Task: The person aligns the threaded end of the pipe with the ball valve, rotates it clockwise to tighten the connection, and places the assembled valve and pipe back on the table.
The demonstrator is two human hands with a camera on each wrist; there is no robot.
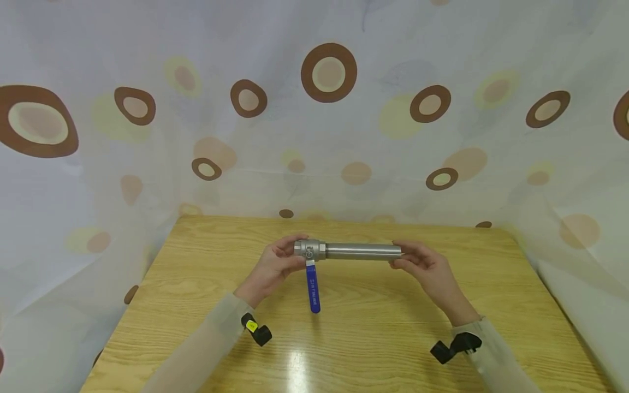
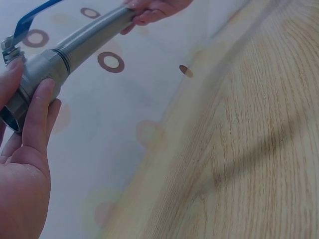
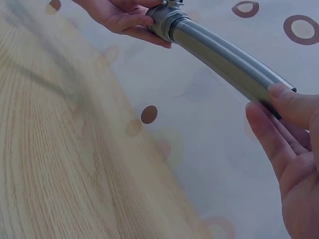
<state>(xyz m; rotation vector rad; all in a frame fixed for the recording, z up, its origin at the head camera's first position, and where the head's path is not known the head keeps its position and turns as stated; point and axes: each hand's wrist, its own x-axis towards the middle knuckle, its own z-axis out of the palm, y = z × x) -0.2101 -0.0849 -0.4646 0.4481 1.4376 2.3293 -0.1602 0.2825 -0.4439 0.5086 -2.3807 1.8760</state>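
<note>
A steel ball valve (image 1: 316, 249) with a blue lever handle (image 1: 313, 288) is joined to a straight metal pipe (image 1: 363, 251). Both hands hold the assembly level above the table. My left hand (image 1: 272, 268) grips the valve body, thumb in front and fingers behind. The lever hangs down toward me, square to the pipe. At the pipe's free end, my right hand (image 1: 427, 270) pinches it between thumb and fingers. Threads (image 2: 64, 57) show where pipe meets valve in the left wrist view. The valve's open end (image 2: 11, 118) faces left, partly behind the fingers.
The wooden table (image 1: 373, 333) runs beneath both hands. A white cloth with brown and pale circles (image 1: 329, 136) hangs behind it and along both sides. Each sleeve carries a small black wrist camera, one on the left (image 1: 262, 334) and one on the right (image 1: 444, 352).
</note>
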